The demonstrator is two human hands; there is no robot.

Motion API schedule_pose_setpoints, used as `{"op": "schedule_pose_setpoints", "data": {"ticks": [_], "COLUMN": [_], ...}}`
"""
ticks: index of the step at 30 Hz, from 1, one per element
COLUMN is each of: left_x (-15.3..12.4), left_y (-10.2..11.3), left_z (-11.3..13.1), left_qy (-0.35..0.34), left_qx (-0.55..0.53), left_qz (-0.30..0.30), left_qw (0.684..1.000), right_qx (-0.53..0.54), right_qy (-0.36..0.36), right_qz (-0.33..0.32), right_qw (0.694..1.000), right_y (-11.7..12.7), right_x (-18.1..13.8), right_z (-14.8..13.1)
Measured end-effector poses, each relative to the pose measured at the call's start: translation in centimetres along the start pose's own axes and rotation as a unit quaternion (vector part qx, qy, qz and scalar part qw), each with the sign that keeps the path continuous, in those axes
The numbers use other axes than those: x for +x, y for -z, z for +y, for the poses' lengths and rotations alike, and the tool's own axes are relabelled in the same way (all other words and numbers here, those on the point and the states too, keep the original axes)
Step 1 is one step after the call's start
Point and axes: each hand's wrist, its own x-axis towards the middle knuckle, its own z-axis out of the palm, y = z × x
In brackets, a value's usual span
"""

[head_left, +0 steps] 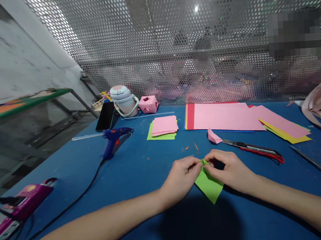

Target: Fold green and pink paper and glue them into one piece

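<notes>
A green paper sheet [211, 188] is held between both hands low over the blue table, one corner pointing toward me. My left hand [182, 178] pinches its far left edge near a small fold. On the other side, my right hand [230, 168] grips the far right edge with thumb and fingers closed on the paper. The fingertips partly hide the fold. Just beyond the right hand lies a small folded pink paper piece [213, 136], touching the blade tip of a red and black utility knife [256, 150].
Left are a blue glue gun [113, 139], its cord and a purple power strip [27, 206]. Behind stand a phone [106, 116], a cup [124, 100] and a pink paper polyhedron [148, 104]. Small squares [164, 125], large pink sheets [220, 116] and scissors [312, 161] also lie there.
</notes>
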Motion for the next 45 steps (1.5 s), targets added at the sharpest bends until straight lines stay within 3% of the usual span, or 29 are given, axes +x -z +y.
{"op": "schedule_pose_setpoints", "data": {"ticks": [7,12,15,20,29,40,45], "left_x": [0.12,0.52,0.69,0.64,0.33,0.28,0.26], "left_y": [0.03,-0.12,-0.15,-0.03,0.14,0.25,0.08], "left_z": [-0.23,-0.87,-0.86,-0.71,-0.14,0.01,-0.06], "left_qy": [0.061,0.127,0.15,0.147,0.114,0.07,0.061], "left_qx": [-0.115,-0.328,-0.374,-0.343,-0.162,-0.113,-0.108], "left_qz": [0.001,-0.034,-0.039,-0.037,0.016,0.032,0.053], "left_qw": [0.992,0.935,0.915,0.927,0.98,0.991,0.991], "right_qx": [0.002,0.019,0.025,0.027,0.037,0.067,0.056], "right_qy": [-0.07,-0.098,-0.097,-0.088,-0.095,-0.103,-0.063], "right_qz": [0.009,0.013,0.011,0.01,0.005,-0.002,-0.011], "right_qw": [0.997,0.995,0.995,0.996,0.995,0.992,0.996], "right_y": [-0.25,0.11,0.27,0.19,0.14,0.06,0.09], "right_x": [0.05,0.11,0.16,0.09,0.16,-0.04,0.15], "right_z": [-0.26,-0.47,-0.54,-0.41,-0.48,-0.09,-0.15]}}
